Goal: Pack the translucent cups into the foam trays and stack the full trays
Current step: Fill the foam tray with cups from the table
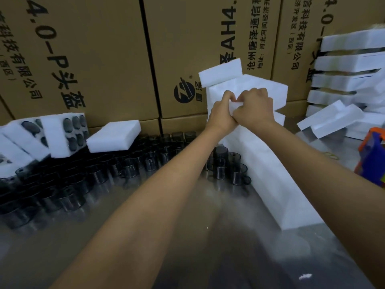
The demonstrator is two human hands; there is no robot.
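Observation:
Both hands are raised at the centre, close together. My left hand (221, 112) and my right hand (255, 106) each grip a small white foam piece (235, 105) held between them. Behind them leans a stack of white foam blocks (248, 84), and a long foam slab (270, 174) runs toward me on the right. Several dark translucent cups (133, 161) stand packed on the table at the left and centre. Foam trays with cups in their holes (68, 130) lie tilted at the left, with a plain foam block (113, 135) resting on the cups.
Large printed cardboard boxes (93, 49) wall off the back. Stacked foam trays (345, 65) rise at the right, loose foam blocks (331, 119) below them. An orange and blue object (373, 157) sits at the right edge. The shiny table (187, 236) stretches in front.

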